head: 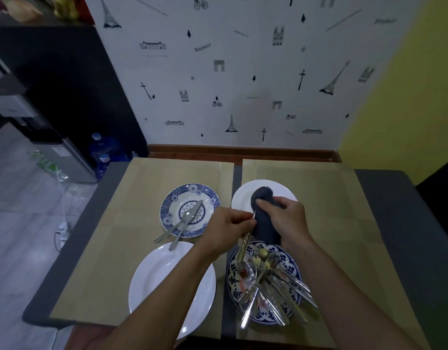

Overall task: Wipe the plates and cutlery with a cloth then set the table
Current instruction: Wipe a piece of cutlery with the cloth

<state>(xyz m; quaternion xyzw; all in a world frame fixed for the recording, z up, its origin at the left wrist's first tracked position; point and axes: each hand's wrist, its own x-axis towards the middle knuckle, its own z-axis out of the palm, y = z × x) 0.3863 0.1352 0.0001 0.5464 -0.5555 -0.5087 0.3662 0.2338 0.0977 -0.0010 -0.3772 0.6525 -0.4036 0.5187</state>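
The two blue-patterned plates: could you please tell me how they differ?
The far blue plate holds only a few pieces of cutlery; the near blue plate carries a large heap plus food scraps. The far plate lies on the left mat, the near plate mostly on the right mat. Both are round, blue and white.

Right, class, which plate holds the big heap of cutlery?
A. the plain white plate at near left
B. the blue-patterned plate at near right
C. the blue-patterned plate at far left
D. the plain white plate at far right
B: the heap of cutlery lies fanned across the near-right blue-patterned plate, while the far-left patterned plate holds only a few pieces.
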